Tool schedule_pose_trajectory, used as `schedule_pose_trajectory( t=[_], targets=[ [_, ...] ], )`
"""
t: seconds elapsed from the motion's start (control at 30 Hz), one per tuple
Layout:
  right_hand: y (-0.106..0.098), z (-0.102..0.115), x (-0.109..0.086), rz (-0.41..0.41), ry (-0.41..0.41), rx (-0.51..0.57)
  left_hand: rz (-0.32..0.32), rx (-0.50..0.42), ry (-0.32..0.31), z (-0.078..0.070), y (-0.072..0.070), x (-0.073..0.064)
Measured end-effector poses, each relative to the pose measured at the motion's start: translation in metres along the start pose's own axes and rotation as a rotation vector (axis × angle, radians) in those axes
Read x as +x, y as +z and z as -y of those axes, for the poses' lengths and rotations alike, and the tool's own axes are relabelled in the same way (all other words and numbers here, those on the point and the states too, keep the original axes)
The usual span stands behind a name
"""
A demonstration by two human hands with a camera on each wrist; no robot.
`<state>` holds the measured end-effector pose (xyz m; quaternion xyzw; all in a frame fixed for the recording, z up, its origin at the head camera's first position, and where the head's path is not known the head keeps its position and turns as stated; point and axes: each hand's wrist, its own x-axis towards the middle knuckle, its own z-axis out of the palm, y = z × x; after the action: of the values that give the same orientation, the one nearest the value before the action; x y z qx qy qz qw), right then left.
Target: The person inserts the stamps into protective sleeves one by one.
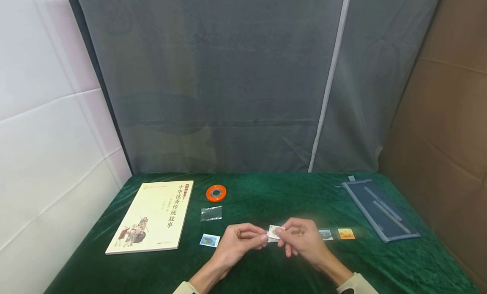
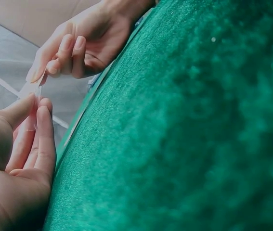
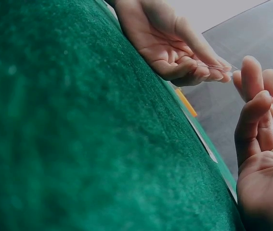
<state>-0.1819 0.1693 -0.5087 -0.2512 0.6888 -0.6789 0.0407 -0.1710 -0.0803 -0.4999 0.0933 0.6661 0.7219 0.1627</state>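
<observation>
In the head view both hands meet above the front middle of the cloth. My left hand (image 1: 243, 241) pinches a small clear plastic sleeve (image 3: 211, 66) between thumb and fingers. My right hand (image 1: 302, 239) holds a small pale stamp (image 1: 272, 229) between thumb and forefinger, right at the sleeve's edge. Whether the stamp is partly inside the sleeve I cannot tell. A blue-green stamp (image 1: 209, 240) lies left of the left hand. Beyond the right hand lie a grey-blue stamp (image 1: 326, 234), partly covered by that hand, and an orange stamp (image 1: 346, 234).
Another clear sleeve (image 1: 211, 213) lies behind the left hand, with an orange ring-shaped roll (image 1: 209, 193) farther back. A cream book (image 1: 156, 213) is at left. On the right rests a dark zip pouch (image 1: 374, 211) with slim tools inside. Green cloth (image 1: 266, 196) covers the table.
</observation>
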Motion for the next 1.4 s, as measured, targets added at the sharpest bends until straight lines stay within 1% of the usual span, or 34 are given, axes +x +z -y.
schedule_pose_trajectory(
  t=[0.13,0.2,0.37,0.5,0.6,0.67,0.87,1.0,1.07,1.17,1.3,1.4],
  targets=[
    [0.0003,-0.0013,0.0003,0.017,-0.004,0.004,0.006,-0.015,-0.007,-0.0002,-0.0003,0.0001],
    [0.0007,-0.0014,0.0003,0.016,0.009,0.006,0.008,-0.018,-0.007,-0.0002,-0.0003,0.0],
    [0.0008,-0.0002,0.0001,-0.011,0.037,-0.025,0.009,-0.017,-0.005,0.0003,0.0001,0.0001],
    [0.0008,0.0014,0.0002,-0.028,0.01,-0.053,0.009,-0.014,-0.002,0.0007,0.0006,0.0007],
    [0.001,0.0018,0.0002,-0.026,-0.008,-0.052,0.011,-0.018,-0.003,0.0003,0.0008,0.0008],
    [0.0011,0.0022,0.0,-0.023,0.001,-0.052,0.012,-0.021,-0.002,0.0,0.0008,0.0006],
    [0.0014,0.0032,-0.0009,0.008,0.072,-0.045,0.008,-0.03,-0.002,0.0002,0.0003,0.0001],
    [0.0025,0.0036,-0.0013,0.043,0.086,-0.055,-0.003,-0.038,-0.002,0.0008,0.0002,-0.0002],
    [0.0028,0.0037,-0.0013,0.047,0.093,-0.058,-0.006,-0.039,-0.002,0.0009,0.0003,-0.0003],
    [0.0026,0.0038,-0.0007,0.008,0.089,-0.068,-0.008,-0.039,-0.008,0.0001,0.0003,-0.0003],
    [0.0017,0.0038,0.0004,-0.053,0.053,-0.071,-0.002,-0.031,-0.014,-0.001,0.0004,0.0001],
    [0.0012,0.004,0.0007,-0.059,0.035,-0.069,0.003,-0.02,-0.013,-0.0014,0.0008,0.0]
  ],
)
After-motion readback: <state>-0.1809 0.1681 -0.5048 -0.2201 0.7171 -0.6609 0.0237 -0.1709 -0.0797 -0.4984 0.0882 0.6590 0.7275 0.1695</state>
